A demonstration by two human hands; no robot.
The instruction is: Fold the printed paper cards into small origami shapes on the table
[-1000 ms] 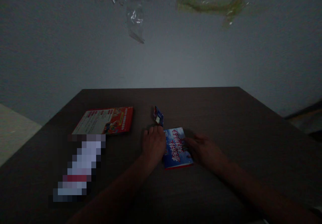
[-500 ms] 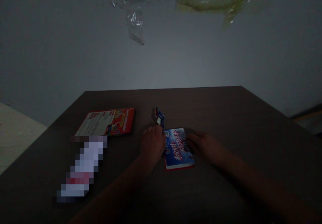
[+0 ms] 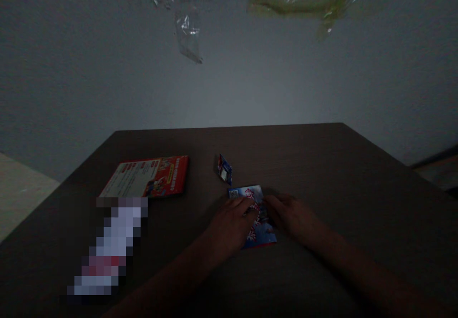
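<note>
A blue printed leaflet (image 3: pixel 266 230) with red and white lettering lies on the dark table, a red edge showing along its near side. Across its left part rests my left hand (image 3: pixel 234 220), palm down, fingers spread over the print. My right hand (image 3: pixel 286 210) touches the leaflet's right edge with its thumb and fingertips close together; the light is too dim to show whether they pinch it. Just beyond the leaflet a small folded blue card (image 3: pixel 224 170) stands tilted on the table.
On the left of the table (image 3: pixel 286 151) lies a red and white printed booklet (image 3: pixel 166 177). Nearer me is a long pale item (image 3: pixel 119 232), blurred by pixelation. Behind the table rises a grey wall (image 3: pixel 268 84) with tape on it.
My left hand has moved right and toward me, from the leaflet's left edge onto its surface, its fingers now spread. My right hand stays at the right edge.
</note>
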